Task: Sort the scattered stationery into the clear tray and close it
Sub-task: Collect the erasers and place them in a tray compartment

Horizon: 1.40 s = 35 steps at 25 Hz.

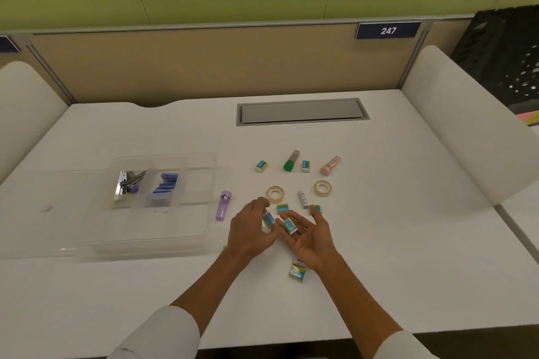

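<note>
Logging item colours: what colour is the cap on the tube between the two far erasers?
Green cap, on a greyish tube; head view.

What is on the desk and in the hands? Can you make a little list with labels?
left hand: pinches one small blue eraser
right hand: palm up, another blue eraser lying on its fingers
clear tray: open, on the left of the white desk
in the tray: metal staplers in one compartment, blue staple boxes in the next
loose on the desk: two tape rolls, more erasers, green-capped tube, pink tube, purple tube
</note>
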{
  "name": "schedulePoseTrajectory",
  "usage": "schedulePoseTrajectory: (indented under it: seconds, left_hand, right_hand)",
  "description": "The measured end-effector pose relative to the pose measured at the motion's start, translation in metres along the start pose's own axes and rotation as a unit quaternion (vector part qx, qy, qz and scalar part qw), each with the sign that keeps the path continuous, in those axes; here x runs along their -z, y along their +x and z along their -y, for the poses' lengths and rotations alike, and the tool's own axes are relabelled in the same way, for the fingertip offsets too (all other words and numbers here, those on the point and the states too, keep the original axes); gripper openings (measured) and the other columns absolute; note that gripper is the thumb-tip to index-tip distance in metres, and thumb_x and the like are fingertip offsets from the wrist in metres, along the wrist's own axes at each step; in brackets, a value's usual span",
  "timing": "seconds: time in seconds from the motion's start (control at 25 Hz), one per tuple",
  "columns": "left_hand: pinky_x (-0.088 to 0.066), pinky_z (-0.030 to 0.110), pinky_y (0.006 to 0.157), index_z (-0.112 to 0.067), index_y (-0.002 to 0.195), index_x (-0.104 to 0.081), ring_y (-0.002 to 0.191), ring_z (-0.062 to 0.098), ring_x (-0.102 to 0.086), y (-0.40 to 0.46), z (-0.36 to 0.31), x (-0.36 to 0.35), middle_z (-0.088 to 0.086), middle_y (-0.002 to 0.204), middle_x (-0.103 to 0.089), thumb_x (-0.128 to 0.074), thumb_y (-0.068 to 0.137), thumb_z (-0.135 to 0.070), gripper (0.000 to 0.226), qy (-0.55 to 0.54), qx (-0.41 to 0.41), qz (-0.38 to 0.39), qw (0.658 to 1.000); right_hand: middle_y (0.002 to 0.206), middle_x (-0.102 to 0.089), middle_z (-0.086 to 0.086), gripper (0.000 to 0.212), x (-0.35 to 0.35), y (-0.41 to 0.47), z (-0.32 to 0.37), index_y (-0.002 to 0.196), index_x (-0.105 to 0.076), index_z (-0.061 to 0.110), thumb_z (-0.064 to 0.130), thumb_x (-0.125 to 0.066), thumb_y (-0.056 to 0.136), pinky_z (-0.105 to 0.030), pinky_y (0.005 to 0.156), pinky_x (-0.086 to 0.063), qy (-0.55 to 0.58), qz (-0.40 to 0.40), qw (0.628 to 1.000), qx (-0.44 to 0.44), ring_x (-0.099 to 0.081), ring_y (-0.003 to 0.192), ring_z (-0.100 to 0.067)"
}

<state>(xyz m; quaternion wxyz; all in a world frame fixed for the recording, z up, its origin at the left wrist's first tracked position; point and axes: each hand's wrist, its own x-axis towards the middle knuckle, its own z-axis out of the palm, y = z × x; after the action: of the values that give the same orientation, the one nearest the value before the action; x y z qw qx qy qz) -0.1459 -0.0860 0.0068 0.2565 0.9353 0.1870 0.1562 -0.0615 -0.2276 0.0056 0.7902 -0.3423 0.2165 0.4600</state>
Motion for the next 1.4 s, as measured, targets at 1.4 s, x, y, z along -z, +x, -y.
schedulePoseTrajectory:
  seconds: [1.4]
  left_hand:
    - [-0.050, 0.017, 0.089, -0.019, 0.126, -0.045, 0.103, 0.004, -0.054, -0.037, -0.024, 0.009, -0.005, 0.118, -0.056, -0.077, 0.076, -0.026, 0.059, -0.095, -0.027, -0.013, 0.995]
  right_hand:
    - [0.115, -0.070, -0.023, 0.038, -0.014, -0.009, -0.012, 0.114, -0.064, 0.001, 0.029, -0.067, 0.089, -0.044, 0.097, -0.054, -0.077, 0.048, 0.995, -0.040, -0.068, 0.108, -0.034]
